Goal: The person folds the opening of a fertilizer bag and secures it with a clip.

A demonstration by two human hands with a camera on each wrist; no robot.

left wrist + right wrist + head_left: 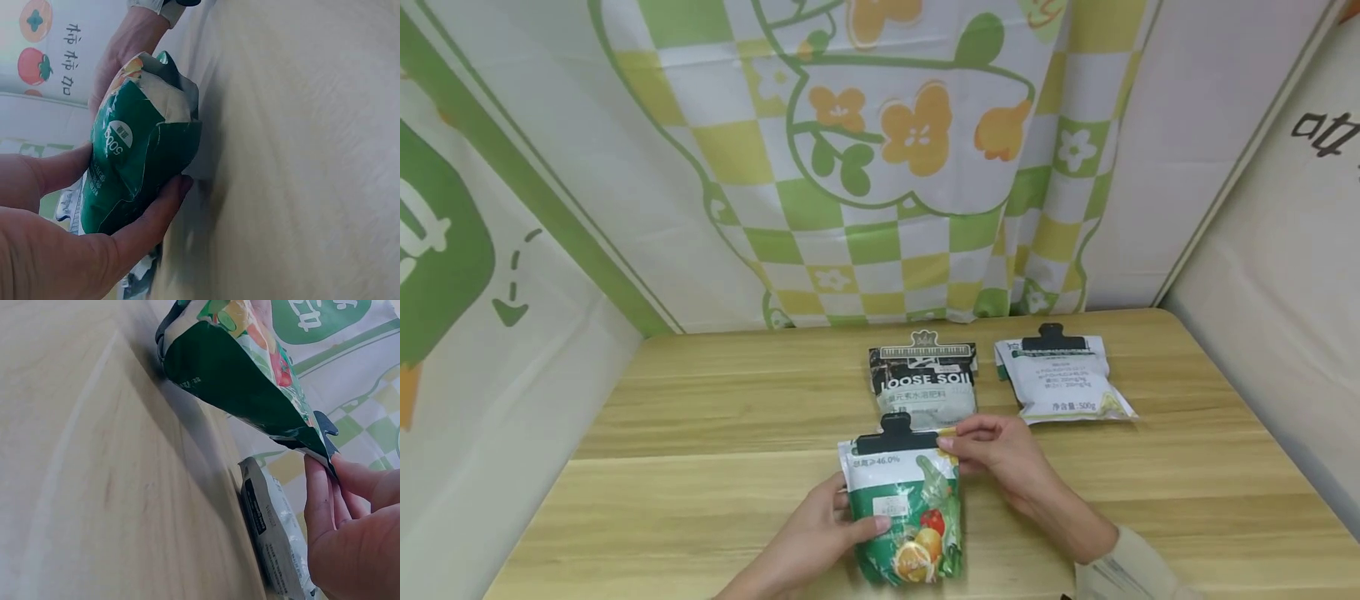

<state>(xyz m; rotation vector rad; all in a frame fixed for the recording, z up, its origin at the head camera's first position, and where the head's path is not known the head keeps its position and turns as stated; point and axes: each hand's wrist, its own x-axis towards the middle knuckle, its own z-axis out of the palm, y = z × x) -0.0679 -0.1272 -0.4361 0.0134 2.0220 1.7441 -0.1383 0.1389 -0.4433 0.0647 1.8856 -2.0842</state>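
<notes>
A green and white fertilizer bag [906, 508], printed with vegetables and fruit, is held up over the near part of the table. A black clip [897, 437] closes its folded top. My left hand [820, 529] grips the bag's lower left side, thumb across the front and fingers behind. In the left wrist view the bag's green bottom [134, 156] sits between that thumb and fingers. My right hand [1007, 458] pinches the top right corner beside the clip. From the right wrist, the fingertips [322, 465] are seen meeting at that corner.
Behind the held bag, a black and white "LOOSE SOIL" bag [925, 392] with a decorated clip lies on the wooden table [715, 408]. Farther right lies a white 500g bag [1060, 379] with a black clip. A checked, flowered cloth [887, 250] hangs at the table's back.
</notes>
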